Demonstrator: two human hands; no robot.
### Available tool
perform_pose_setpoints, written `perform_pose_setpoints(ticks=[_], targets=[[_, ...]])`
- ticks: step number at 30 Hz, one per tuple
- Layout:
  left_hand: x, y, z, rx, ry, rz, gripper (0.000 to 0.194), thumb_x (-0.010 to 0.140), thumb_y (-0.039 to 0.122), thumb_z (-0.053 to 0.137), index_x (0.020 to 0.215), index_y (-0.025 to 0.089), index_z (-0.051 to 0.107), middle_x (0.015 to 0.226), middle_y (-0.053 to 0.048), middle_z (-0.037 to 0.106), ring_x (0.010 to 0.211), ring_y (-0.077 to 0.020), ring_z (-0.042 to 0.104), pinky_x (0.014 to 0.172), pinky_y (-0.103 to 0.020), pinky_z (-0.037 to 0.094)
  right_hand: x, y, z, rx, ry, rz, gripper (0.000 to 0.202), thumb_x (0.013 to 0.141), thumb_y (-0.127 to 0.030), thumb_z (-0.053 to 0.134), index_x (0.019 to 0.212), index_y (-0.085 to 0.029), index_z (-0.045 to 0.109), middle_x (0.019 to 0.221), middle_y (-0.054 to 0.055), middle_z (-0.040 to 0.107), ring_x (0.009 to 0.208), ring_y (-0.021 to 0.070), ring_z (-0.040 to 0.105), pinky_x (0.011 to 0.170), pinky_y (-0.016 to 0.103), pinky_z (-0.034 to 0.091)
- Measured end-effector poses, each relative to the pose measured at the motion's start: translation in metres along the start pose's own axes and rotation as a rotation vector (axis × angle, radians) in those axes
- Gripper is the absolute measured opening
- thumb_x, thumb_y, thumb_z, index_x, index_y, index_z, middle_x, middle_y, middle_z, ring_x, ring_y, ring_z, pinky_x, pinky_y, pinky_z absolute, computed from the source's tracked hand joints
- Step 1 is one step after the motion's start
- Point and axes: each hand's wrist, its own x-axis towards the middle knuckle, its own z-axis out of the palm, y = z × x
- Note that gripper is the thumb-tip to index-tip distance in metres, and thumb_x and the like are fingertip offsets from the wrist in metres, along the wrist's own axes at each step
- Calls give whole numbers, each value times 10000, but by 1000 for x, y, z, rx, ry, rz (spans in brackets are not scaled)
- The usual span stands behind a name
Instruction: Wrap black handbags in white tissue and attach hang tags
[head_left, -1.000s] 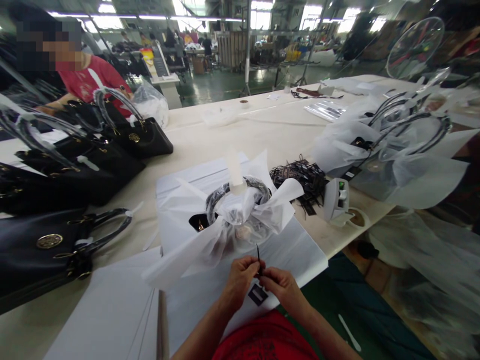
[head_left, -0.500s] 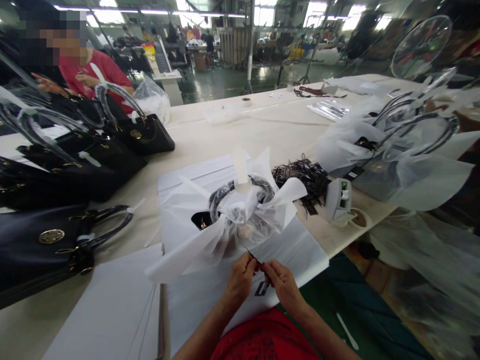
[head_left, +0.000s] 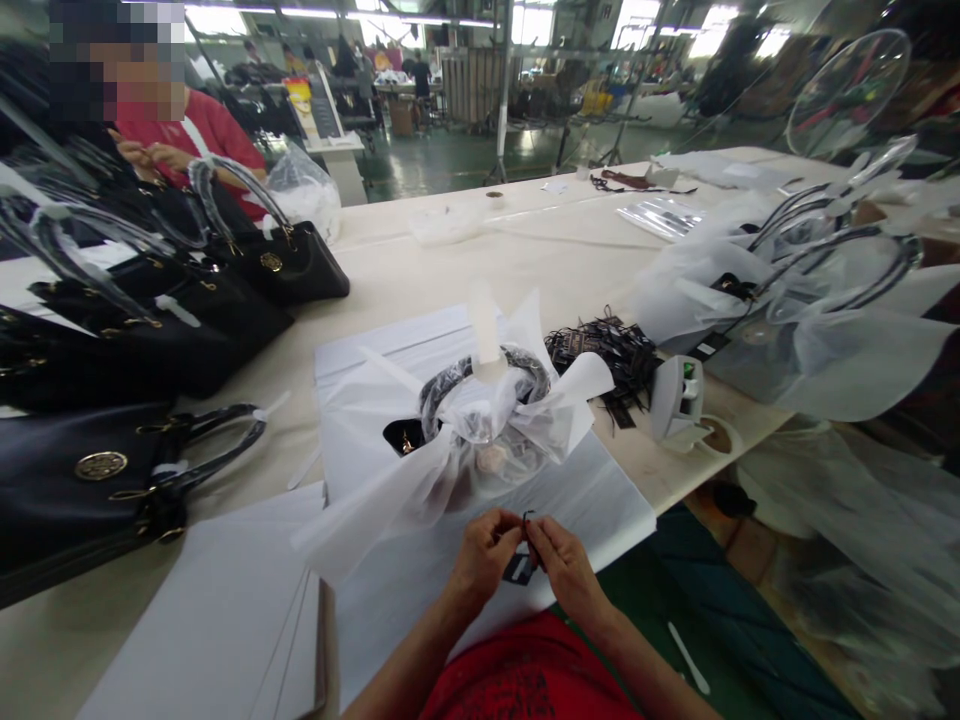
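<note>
presently, from where i stand: one left hand [head_left: 480, 560], its grip closed to a fingertip pinch on a thin black cord [head_left: 528, 517]; one right hand [head_left: 564, 565], likewise pinched, its fingertips just beside the other's at the same cord. item, one black tag [head_left: 519, 568] with a pale mark, just below the fingertips and between the hands, over white sheets [head_left: 367, 610]; whether it touches them, i cannot tell. item, one wrapped bag [head_left: 491, 455], in translucent white sheeting, just beyond the hands, its looped handles [head_left: 444, 380] in clear film, a dark corner [head_left: 403, 437] with gold-coloured metal showing at one side. to its right, one tangled heap of black tags [head_left: 609, 355]; beside that, one white device [head_left: 673, 400]. farther right, bags in translucent wrapping [head_left: 825, 340]. to the left, several black handbags [head_left: 75, 520], the nearest bearing a round gold-coloured emblem [head_left: 101, 466]; before it, one flat white stack [head_left: 202, 610]. all on one pale surface [head_left: 420, 275]. far left, behind the handbags, one co-worker [head_left: 225, 135] in a red top, hands raised close together.
</note>
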Motion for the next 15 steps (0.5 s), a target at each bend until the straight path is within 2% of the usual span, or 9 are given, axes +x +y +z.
perform_pose_setpoints(ticks=[9,15], targets=[[-2,2,4,-148,44,-86,83,585,244,555,568,162,549,528,24,515,539,-104,453,551,-233,377,-3,-1,-1,-2,-39,-3,501,792,-659,405,608,-197,467,526,-39,400,511,104,358,516,246,325],[-4,3,5,-209,10,-91,125,603,250,551,643,148,612,601,-20,594,577,-123,511,582,-246,395,-4,1,-1,24,-30,11,506,787,-663,411,588,-199,444,513,-40,401,498,99,358,501,241,325]])
